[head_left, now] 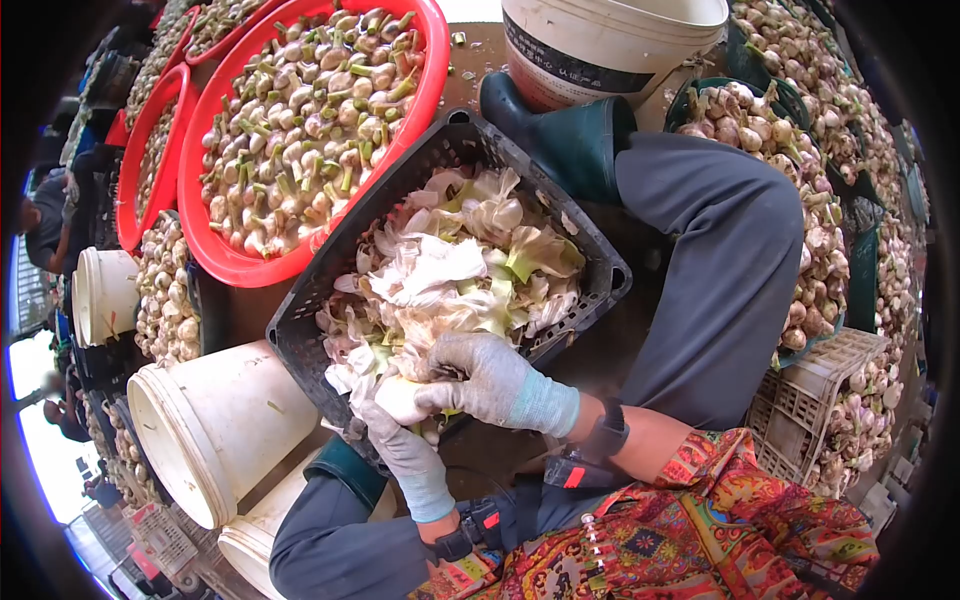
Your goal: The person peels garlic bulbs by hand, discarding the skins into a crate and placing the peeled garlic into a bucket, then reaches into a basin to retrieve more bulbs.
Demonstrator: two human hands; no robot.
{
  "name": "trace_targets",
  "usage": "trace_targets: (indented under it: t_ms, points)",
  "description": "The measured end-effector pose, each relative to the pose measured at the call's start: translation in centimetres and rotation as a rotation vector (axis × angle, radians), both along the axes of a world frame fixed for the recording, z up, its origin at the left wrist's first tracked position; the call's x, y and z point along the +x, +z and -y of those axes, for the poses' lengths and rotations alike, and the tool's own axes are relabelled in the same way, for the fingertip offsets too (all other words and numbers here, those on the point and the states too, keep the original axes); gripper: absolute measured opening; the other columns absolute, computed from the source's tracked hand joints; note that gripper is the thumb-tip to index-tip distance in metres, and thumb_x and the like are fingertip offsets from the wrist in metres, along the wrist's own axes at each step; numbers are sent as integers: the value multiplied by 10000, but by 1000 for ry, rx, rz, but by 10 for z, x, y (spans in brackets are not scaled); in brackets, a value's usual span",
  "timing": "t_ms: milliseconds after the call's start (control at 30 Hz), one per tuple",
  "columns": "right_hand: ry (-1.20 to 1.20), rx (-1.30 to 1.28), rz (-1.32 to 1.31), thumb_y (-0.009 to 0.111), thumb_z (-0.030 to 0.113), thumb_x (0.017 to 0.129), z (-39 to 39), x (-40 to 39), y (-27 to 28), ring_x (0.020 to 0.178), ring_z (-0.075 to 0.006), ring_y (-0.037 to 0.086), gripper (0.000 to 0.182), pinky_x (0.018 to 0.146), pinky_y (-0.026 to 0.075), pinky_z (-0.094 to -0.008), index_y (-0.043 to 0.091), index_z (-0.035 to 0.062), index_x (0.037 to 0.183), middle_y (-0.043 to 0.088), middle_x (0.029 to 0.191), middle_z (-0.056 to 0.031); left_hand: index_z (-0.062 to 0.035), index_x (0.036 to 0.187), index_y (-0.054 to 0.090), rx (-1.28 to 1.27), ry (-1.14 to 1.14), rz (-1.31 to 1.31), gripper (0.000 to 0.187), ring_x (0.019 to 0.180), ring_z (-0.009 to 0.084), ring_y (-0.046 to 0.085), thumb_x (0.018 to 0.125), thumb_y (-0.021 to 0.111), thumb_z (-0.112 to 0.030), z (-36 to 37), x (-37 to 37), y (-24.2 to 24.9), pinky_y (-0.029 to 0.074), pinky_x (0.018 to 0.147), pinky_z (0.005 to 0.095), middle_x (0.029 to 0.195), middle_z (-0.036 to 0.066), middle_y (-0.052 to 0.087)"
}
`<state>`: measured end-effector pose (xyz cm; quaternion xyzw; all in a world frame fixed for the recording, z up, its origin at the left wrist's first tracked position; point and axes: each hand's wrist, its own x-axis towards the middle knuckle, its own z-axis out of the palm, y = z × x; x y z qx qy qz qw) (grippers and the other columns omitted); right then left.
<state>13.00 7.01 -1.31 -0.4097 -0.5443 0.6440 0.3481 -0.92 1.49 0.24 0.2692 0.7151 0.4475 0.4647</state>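
Observation:
A pale garlic bulb (401,400) is between my two gloved hands, over the near corner of a black plastic crate (300,300). From below, my left hand (405,452) grips the bulb, its fingers partly hidden. The thumb and fingers of my right hand (478,378) are closed at the bulb's upper side, against its skin; whether they pinch a loose piece of peel cannot be made out. Beneath and beyond the hands, the crate is heaped with garlic skins (450,260), white, tan and some greenish.
A red basin (437,60) of trimmed garlic bulbs stands beyond the crate. White buckets (240,410) flank it on the left, with another white bucket (600,45) at the top. Unpeeled garlic (815,250) piles up on the right. My green boot (570,140) borders the crate.

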Motion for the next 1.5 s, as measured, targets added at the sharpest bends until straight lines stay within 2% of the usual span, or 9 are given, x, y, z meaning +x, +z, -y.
trace_targets:
  t_ms: [200,333,500,767,867,933,1100,1367,1500]
  points:
    - [-319,-18,3,656,294,832,-19,-11,-28,720,-121,558,338,647,464,-311,616,-28,927,635,798,-105,-19,1300,458,96,-56,-31,779,455,51,415,882,344,-666,-3,10,-3,276,378,182,777,56,589]
    - [139,-284,-35,620,279,856,-18,-2,-9,757,-132,567,283,703,471,-296,636,7,930,638,809,-99,-29,1360,397,24,-47,62,808,450,51,412,875,342,-673,-2,6,-1,283,374,182,794,60,593]
    - [-58,-386,-162,630,213,852,-21,1,2,709,-124,558,222,684,472,-298,629,9,939,634,800,-67,-6,1326,420,-38,66,396,756,409,83,417,911,299,-626,5,-16,-14,297,349,184,729,74,595]
    - [-65,75,293,620,70,801,-4,-10,-43,916,-199,600,405,845,467,-319,537,-39,1182,626,1042,-139,-18,1093,511,459,383,1070,694,406,139,420,895,313,-653,14,-50,16,297,316,238,713,122,573]
    - [-78,-239,156,571,9,831,-2,-12,-23,899,-182,592,396,827,476,-304,516,-25,1221,630,1003,-98,-8,1048,517,667,606,988,505,435,129,427,923,425,-488,34,-93,53,327,337,234,737,100,577]
    - [-100,119,203,585,78,845,-2,-8,-48,837,-201,609,383,771,486,-322,526,-2,1215,642,936,-119,20,1047,498,854,662,916,429,449,119,435,910,492,-386,47,-134,77,354,360,227,719,94,565]
    - [-124,152,434,568,247,884,2,-9,-27,832,-390,598,260,724,472,-424,572,10,991,622,872,-234,118,1241,412,1386,906,668,709,839,218,583,904,477,-502,40,-208,134,481,637,265,1086,210,587]
    - [25,161,463,599,279,844,-2,-1,-40,793,-411,574,274,696,460,-470,519,23,903,591,825,-207,-20,1131,573,301,-25,-157,271,743,106,571,889,579,-140,-236,-152,44,488,614,225,972,77,624]
    - [124,-88,424,555,245,867,-14,3,-39,838,-418,571,252,727,469,-464,536,16,972,594,868,-224,-60,1167,577,47,-806,-743,457,1047,275,580,715,568,10,-336,-184,-81,459,924,322,1180,140,573]
